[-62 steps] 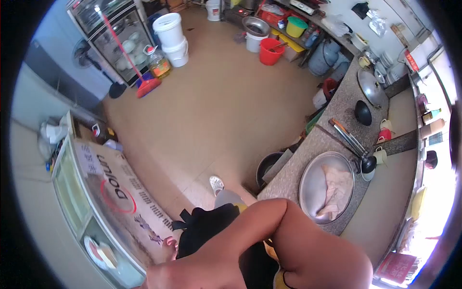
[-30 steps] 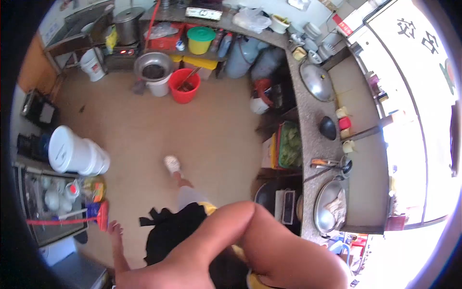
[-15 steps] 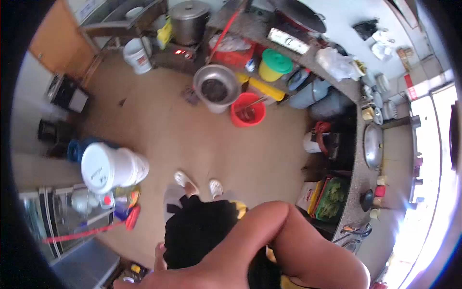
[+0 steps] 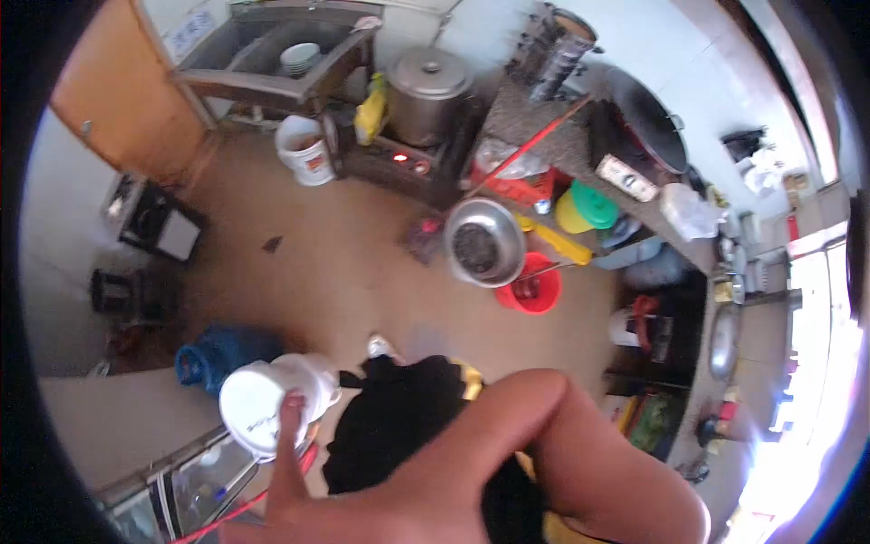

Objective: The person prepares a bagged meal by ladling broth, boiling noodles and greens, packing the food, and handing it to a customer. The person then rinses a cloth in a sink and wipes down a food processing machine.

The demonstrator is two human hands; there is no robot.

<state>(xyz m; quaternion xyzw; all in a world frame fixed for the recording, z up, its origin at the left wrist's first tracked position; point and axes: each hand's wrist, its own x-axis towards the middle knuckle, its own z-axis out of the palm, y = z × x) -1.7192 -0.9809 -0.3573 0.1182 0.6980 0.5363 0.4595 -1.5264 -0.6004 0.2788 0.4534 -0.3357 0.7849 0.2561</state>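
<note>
My right arm is bent, with the elbow near the middle of the view and the forearm running to the lower left. My right hand [image 4: 313, 512] is at the bottom edge, close to the camera, one finger stretched upward and apart from the rest. Nothing shows in it; part of the hand is cut off by the frame. Behind that finger is a white lidded bucket [image 4: 245, 399] on the floor; the finger overlaps the lid in view without clear contact. Black clothing [image 4: 390, 426] and one light shoe [image 4: 381, 347] show below me. My left hand is out of sight.
A metal basin [image 4: 512, 236] and a red bucket [image 4: 546, 304] stand ahead. Beyond are a big lidded pot [image 4: 430, 72], a white pail [image 4: 306, 150] and a stone counter [image 4: 517, 118]. A blue gas cylinder [image 4: 236, 349] stands left, near a glass-fronted cabinet [image 4: 204, 471].
My view has turned left and tilted up, so the room's things appear shifted right and lower. My right hand's finger has risen in the frame, now overlapping the white bucket.
</note>
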